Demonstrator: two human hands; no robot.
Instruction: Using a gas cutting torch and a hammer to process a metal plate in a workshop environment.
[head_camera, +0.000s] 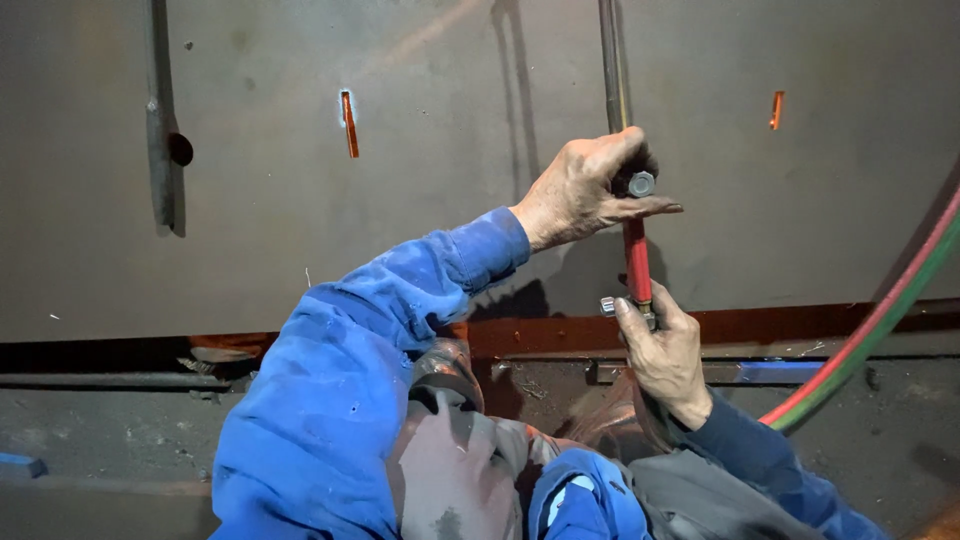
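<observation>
At steel plate (300, 220) — red-handled torch (637, 262), grimy.

Matt grey steel plate (420, 230); glossy red torch handle (637, 262) with bright metal knobs (641, 184); smooth rubber hoses (880, 325); blue cloth sleeves (370, 350).

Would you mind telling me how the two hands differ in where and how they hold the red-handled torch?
The left hand wraps the top of the torch, beside a silver knob; the right hand grips the bottom end, by another valve. The left arm stretches up across the steel plate; the right stays low and bent. Both are bare, grimy and blue-sleeved.
</observation>
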